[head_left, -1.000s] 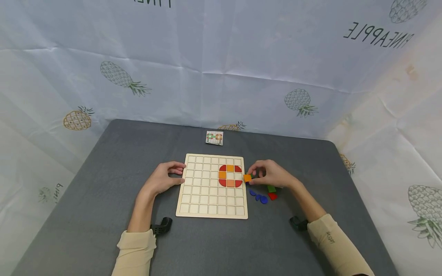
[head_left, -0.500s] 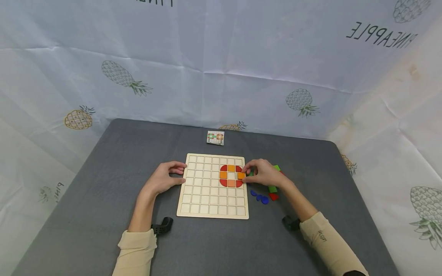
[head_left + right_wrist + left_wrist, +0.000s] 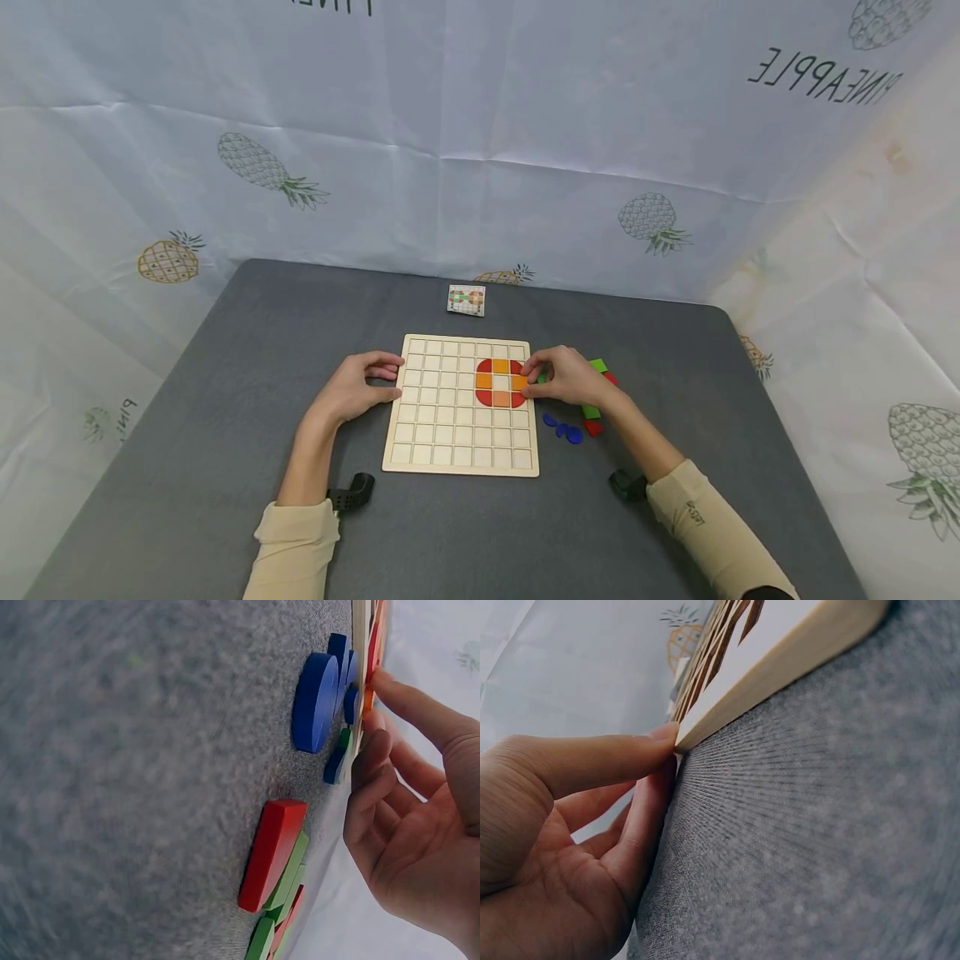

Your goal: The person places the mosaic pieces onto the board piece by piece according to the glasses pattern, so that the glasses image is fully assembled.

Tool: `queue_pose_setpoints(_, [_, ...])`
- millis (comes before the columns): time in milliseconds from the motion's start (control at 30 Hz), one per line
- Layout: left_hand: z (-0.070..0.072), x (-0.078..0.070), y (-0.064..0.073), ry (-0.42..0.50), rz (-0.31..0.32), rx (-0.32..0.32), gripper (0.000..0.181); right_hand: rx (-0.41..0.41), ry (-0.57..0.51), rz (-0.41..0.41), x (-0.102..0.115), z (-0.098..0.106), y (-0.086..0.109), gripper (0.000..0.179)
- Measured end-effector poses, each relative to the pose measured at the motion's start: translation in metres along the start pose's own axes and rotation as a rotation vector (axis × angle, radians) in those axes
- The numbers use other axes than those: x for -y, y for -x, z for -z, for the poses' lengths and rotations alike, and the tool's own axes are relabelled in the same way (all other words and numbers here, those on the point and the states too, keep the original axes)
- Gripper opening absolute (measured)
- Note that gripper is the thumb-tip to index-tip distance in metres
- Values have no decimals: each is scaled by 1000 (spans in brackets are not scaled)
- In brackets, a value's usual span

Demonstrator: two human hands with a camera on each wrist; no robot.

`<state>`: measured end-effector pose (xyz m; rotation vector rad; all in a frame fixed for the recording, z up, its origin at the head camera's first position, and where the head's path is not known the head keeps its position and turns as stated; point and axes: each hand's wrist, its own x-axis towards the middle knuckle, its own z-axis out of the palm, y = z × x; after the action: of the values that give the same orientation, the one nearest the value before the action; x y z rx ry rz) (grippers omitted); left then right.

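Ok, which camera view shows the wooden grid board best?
The head view: it looks down on nearly the whole wooden grid board, coloured tiles included. The left wrist view shows only part of its edge and grid, slanted and cut off; the right wrist view shows just a thin strip, nearly edge-on.

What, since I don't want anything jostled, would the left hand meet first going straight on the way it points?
The wooden grid board, at its left edge. The left hand appears to touch it, so going on would probably push the board, or slide over it.
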<state>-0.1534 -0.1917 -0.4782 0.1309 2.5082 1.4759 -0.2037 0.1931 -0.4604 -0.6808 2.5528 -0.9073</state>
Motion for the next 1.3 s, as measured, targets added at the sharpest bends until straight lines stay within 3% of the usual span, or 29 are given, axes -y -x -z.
queue_pose_setpoints(300, [-1,2,-1,-8,10,-7,51,3,-20,26,-4,2,2,26])
queue_pose_setpoints(533, [-1,2,-1,-7,8,-9,51,16,-30,23,-11,17,13,27])
queue_pose_setpoints(1000, [1,4,-1,-13,-7,-11,51,156,-34,21,-35,34,26,25])
queue_pose_setpoints(1300, [1,5,-2,-15,-6,-12,51,185,-19,20,-35,34,26,22])
